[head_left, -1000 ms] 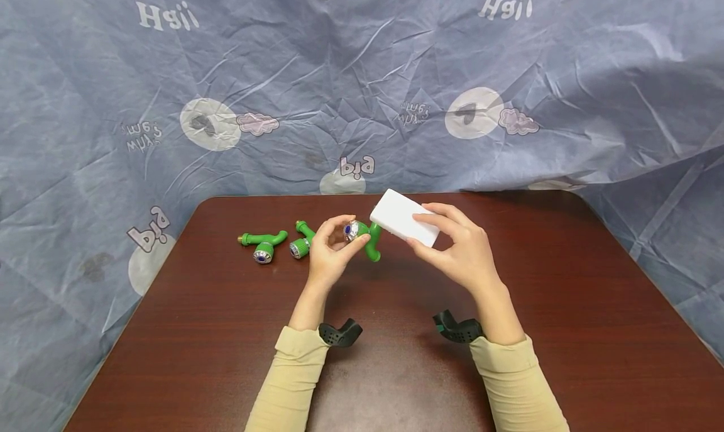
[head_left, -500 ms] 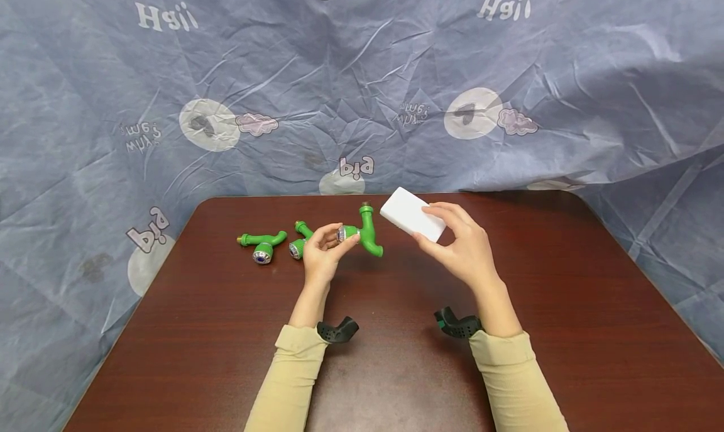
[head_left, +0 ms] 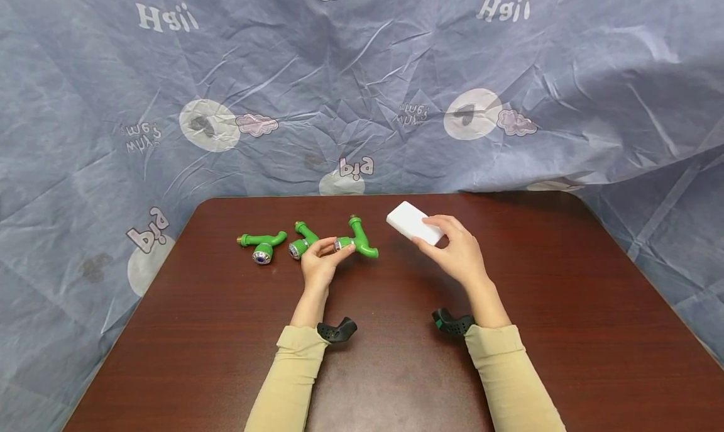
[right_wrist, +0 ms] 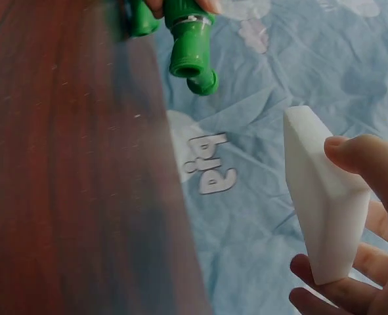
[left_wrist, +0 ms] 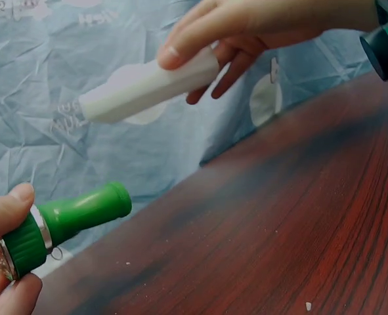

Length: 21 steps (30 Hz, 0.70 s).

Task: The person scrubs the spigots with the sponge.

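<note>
Presently my left hand (head_left: 319, 263) pinches the green faucet (head_left: 356, 240) by its chrome collar, centre frame, low over the table (head_left: 396, 356). Rigid plastic, light, likely slick — the ribbed collar is the sound hold. My right hand (head_left: 455, 253) grips the white sponge block (head_left: 413, 222) edgewise — soft, weightless, I judge.

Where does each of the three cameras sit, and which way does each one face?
Head: worn above, looking forward and down at the table; both sleeves, the left hand and right hand show.
Left wrist: low by the left hand, facing across the table; left fingertips pinch the green tap.
Right wrist: by the right hand, facing the backdrop; right fingertips grip the white block.
Shared: all three views show both tap and block.
</note>
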### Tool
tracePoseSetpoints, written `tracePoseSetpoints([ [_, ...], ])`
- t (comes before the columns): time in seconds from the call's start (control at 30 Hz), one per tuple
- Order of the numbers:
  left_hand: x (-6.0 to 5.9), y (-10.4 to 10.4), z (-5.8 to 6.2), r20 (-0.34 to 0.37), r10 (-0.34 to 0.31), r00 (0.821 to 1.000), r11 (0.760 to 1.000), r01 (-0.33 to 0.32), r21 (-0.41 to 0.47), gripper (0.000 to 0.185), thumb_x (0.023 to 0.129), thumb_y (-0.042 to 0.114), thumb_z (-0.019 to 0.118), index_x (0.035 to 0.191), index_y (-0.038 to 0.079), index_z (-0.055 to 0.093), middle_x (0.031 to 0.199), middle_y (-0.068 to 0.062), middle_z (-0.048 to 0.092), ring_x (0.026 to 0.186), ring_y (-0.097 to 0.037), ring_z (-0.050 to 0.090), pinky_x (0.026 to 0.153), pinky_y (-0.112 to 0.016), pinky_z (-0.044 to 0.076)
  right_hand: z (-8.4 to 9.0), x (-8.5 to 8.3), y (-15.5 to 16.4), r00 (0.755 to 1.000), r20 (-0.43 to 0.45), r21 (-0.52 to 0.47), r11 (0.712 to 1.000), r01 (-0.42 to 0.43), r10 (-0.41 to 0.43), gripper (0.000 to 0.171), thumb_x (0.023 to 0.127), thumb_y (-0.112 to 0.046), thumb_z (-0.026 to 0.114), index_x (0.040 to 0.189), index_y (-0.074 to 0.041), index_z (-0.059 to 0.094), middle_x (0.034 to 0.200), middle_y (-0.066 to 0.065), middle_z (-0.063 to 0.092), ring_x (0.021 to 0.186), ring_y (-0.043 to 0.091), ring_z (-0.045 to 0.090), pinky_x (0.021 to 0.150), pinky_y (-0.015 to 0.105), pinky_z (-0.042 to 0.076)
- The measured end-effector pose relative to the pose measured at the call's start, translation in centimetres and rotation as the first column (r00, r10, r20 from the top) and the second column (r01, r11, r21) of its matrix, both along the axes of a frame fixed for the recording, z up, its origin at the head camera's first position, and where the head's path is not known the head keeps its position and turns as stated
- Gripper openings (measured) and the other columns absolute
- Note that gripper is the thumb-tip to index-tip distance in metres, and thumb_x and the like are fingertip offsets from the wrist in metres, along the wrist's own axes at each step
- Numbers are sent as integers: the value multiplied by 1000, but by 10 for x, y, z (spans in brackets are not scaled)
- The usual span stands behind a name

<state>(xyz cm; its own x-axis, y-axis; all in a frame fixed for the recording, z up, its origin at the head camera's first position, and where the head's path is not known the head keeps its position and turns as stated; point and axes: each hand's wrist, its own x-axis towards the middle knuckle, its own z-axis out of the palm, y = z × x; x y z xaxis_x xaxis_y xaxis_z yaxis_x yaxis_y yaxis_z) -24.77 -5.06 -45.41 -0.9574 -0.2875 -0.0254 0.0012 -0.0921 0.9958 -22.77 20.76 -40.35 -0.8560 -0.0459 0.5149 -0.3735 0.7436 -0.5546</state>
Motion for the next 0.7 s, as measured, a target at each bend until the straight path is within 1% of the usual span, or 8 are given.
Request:
tracePoseSetpoints([
  [0.07,0,-1,-1,13,11,1000,1000,-11,4,45,62,13,88,103,4,69,95,-10,66,87,-18,59,63,-22,48,-5,-2,1,1000,25,-1,1000,8,-8,44,77,-38,76,113,-15,67,117,2,60,83,20,58,65,33,44],
  [0.17,0,-1,-2,29,11,1000,1000,-12,29,44,63,11,87,102,3,69,95,-12,66,86,-18,59,64,-22,51,-14,-6,2,998,57,-3,1000,11,-10,44,77,-38,76,113,-15,67,118,1,60,86,19,58,67,33,44],
  [0.37,0,-3,-4,57,-10,998,997,6,79,48,65,7,85,108,-3,65,99,-13,64,79,-13,62,68,-26,55,-30,-11,2,993,118,5,1000,7,-8,45,77,-40,75,113,-14,67,120,2,60,92,19,58,71,34,46],
  [0.43,0,-4,-6,61,-5,998,997,0,78,49,66,7,85,109,-4,65,99,-14,64,78,-12,63,67,-26,56,-34,-12,2,990,139,7,1000,8,-9,46,77,-41,75,113,-13,67,120,3,60,94,20,58,73,36,47],
  [0.53,0,-4,-7,68,2,998,997,-7,76,48,65,6,85,108,-3,65,99,-16,65,75,-11,63,66,-26,56,-39,-13,2,985,174,14,1000,8,-11,47,78,-42,75,114,-13,67,122,4,60,103,23,57,79,40,47],
  [0.6,0,-4,-8,71,4,997,998,-9,66,48,65,6,86,108,-4,66,100,-18,65,74,-11,64,65,-26,55,-42,-14,3,981,193,16,1000,7,-10,48,78,-43,74,114,-12,67,123,5,60,110,25,55,84,43,45],
  [0.7,-1,-5,-9,86,4,996,999,-8,43,49,65,7,86,108,-3,66,101,-18,65,75,-11,63,65,-25,55,-45,-14,4,977,215,17,1000,3,-7,48,78,-43,74,116,-12,66,124,6,59,114,26,53,89,45,44],
])
